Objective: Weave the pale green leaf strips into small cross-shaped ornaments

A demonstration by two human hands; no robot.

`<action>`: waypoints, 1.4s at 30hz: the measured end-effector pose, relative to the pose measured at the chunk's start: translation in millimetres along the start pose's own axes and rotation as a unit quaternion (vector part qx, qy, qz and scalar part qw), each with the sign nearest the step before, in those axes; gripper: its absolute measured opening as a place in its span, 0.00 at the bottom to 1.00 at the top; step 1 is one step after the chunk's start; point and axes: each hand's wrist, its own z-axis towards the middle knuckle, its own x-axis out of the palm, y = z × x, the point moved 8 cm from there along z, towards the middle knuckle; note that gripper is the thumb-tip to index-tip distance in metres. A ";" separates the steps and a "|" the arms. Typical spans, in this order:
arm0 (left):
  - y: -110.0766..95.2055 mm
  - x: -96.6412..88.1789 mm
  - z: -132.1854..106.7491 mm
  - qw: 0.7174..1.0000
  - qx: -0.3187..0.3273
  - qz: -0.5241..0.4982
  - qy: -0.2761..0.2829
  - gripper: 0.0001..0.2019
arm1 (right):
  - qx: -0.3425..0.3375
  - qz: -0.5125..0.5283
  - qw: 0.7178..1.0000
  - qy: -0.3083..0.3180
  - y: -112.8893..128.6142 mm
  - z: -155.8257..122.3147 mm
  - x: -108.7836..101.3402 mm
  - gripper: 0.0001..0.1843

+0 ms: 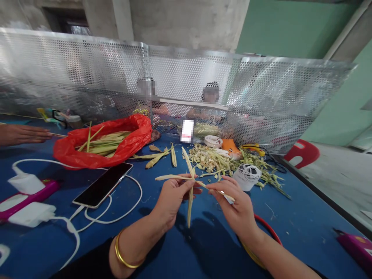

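Observation:
Pale, dry leaf strips [190, 205] that look like corn husk cross each other above the blue table. My left hand [173, 195] pinches them at the crossing, thumb on top. One end points up and away, one hangs down, and one sticks out to the left. My right hand [232, 201] has its fingers closed on the strip end that runs to the right. A round white object wound with thin strands [247, 177] stands just beyond my right hand. Loose husk pieces [158, 158] lie past my left hand.
At left, a red plastic bag [65, 151] holds green husks, near another person's hand [24, 134]. A phone [103, 185], white cables and a purple power strip [48, 190] lie below it. Husk scraps [200, 158] are heaped before the perforated metal screen [186, 73].

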 end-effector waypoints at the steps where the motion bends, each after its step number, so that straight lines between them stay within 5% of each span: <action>1: -0.5 -0.6 0.0 1.000 0.003 0.007 -0.003 0.15 | 0.019 0.018 1.000 -0.003 -3.9 -0.3 -0.2 0.07; 5: -1.2 -4.4 0.1 1.000 0.006 0.010 -0.025 0.12 | 0.135 0.094 0.986 -0.003 -23.9 -4.0 4.4 0.10; 9: -1.8 -0.6 -1.0 0.999 0.004 -0.030 -0.014 0.13 | 0.285 0.184 0.939 0.050 -44.6 -13.8 25.1 0.16; 13: -1.1 6.6 -2.9 0.999 0.012 -0.046 0.017 0.13 | 0.287 0.227 0.918 0.154 -33.1 -18.9 49.4 0.13; 21: 6.3 9.0 -1.7 0.999 0.007 -0.003 0.036 0.12 | 0.312 0.206 0.912 0.166 -26.3 -26.0 53.6 0.12; 31: 6.9 5.7 -1.7 1.000 0.001 0.006 0.007 0.14 | 0.215 0.110 0.955 0.172 -10.7 -21.2 43.6 0.12; 35: 2.8 4.7 -1.0 1.000 0.002 0.008 0.012 0.17 | 0.075 -0.029 0.995 0.061 5.0 -10.4 13.6 0.08; 38: 1.5 8.6 -2.9 0.999 0.003 0.016 0.030 0.18 | 0.048 -0.130 0.990 -0.014 0.7 -4.5 -2.6 0.12; 42: 2.6 10.1 -4.2 0.999 0.009 0.023 0.029 0.19 | 0.080 -0.050 0.994 0.057 -16.0 0.4 11.0 0.07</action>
